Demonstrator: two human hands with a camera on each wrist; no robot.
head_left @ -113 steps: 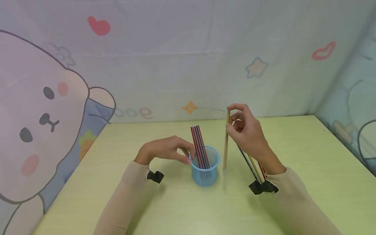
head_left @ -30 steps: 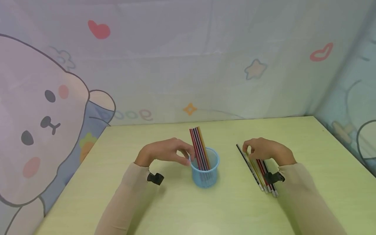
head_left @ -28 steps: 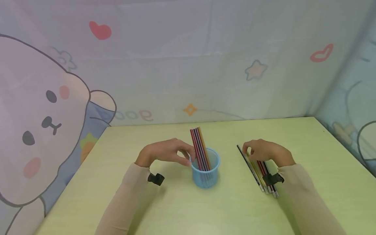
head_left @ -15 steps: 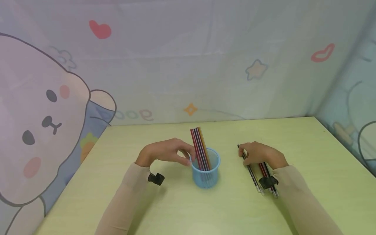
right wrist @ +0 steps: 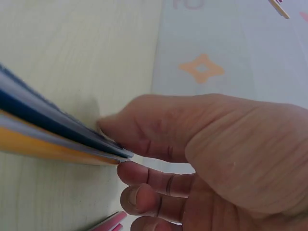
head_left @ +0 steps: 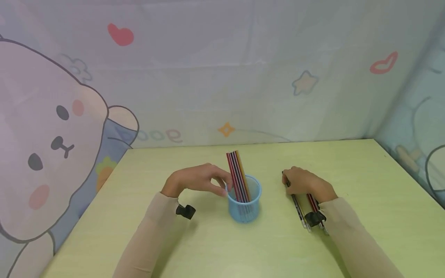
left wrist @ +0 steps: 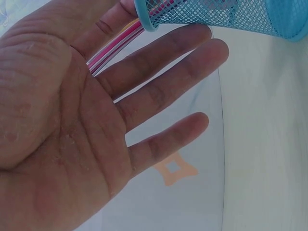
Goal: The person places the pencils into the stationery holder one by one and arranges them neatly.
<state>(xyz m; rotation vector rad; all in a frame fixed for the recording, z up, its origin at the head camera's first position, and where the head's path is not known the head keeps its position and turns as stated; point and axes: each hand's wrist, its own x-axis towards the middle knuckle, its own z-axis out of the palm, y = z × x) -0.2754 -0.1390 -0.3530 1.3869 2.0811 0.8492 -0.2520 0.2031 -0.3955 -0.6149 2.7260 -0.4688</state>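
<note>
In the head view a light-blue mesh pencil holder [head_left: 244, 210] stands upright, with red, dark and yellow pencils [head_left: 238, 175] leaning to the left in it. My left hand [head_left: 201, 178] holds its rim at the left, with thumb and index finger at the edge. The left wrist view shows the other fingers [left wrist: 163, 94] straight beside the mesh. Over several pencils lying on the table, my right hand [head_left: 302, 181] pinches a dark pencil [head_left: 297, 207]. In the right wrist view a yellow pencil [right wrist: 53, 149] lies against the dark one, between thumb and fingertips.
Under and beside the right wrist lie red and dark pencils [head_left: 313, 202], partly hidden by the black wrist camera [head_left: 314, 219]. The pale table [head_left: 222, 251] ends at a printed cloth backdrop [head_left: 194, 96] with a cartoon bear.
A yellow pencil, upright in my right hand earlier, now stands in the holder. The right hand has returned to the lying pencils and shifted left onto the dark one. My left hand stays put.
</note>
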